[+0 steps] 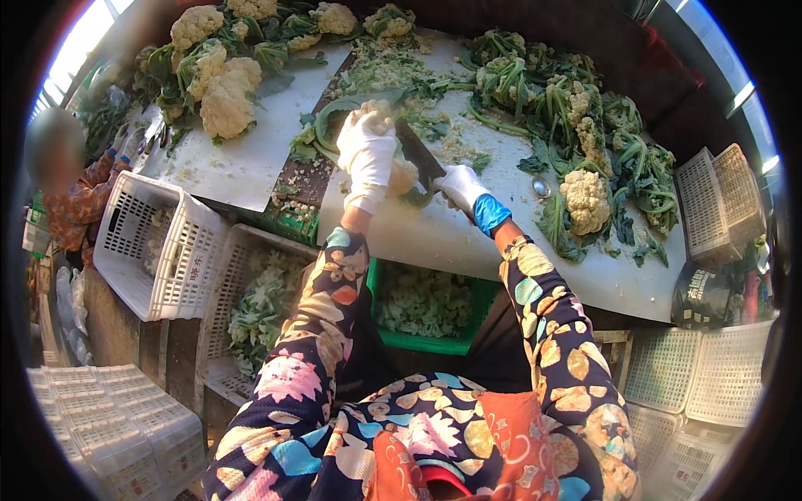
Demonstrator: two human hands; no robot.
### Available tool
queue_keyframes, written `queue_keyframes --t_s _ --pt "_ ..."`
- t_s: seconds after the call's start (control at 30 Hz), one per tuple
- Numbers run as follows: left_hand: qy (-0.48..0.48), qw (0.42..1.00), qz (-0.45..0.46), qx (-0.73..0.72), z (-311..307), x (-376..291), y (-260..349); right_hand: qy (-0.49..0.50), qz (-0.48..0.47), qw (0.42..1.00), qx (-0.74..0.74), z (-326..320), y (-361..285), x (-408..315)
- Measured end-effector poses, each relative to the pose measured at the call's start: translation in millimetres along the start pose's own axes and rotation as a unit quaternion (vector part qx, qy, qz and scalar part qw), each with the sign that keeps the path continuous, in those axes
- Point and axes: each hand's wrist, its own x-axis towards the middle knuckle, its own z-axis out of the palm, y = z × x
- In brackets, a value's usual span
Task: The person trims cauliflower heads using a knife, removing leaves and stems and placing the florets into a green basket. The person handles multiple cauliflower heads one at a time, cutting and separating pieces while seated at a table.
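My left hand (366,150), in a white glove, grips a cauliflower (402,177) above the white work surface (382,228). Part of the head is hidden behind the glove, and a long green leaf (324,125) curls out to the left. My right hand (462,188) wears a white glove with a blue cuff and is closed around the handle of a knife. Its broad dark blade (420,150) points up and left, close beside the held cauliflower. Trimmed leaves and crumbs (445,134) are scattered beyond both hands.
Cauliflower heads (229,97) are piled at back left, leafy ones (586,200) at right. A green crate (426,349) with cut florets stands below the table edge. White crates (203,275) flank me, several stacked at lower left. A co-worker (81,206) is at far left.
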Motion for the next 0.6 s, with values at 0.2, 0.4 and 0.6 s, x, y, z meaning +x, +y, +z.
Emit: queue_keyframes --t_s 0.2,0.4,0.6 --pt "-0.001 1.0 0.025 0.005 11.8 2.8 20.5 0.154 0.012 0.978 -0.142 48.8 18.3 -6.9" --pt "0.028 0.998 0.059 0.021 19.5 12.6 12.1 0.162 0.011 0.975 -0.155 47.6 7.4 -9.5" --pt "-0.016 0.999 0.016 0.046 26.8 23.4 12.3 0.182 0.045 0.974 -0.128 62.3 4.1 8.2"
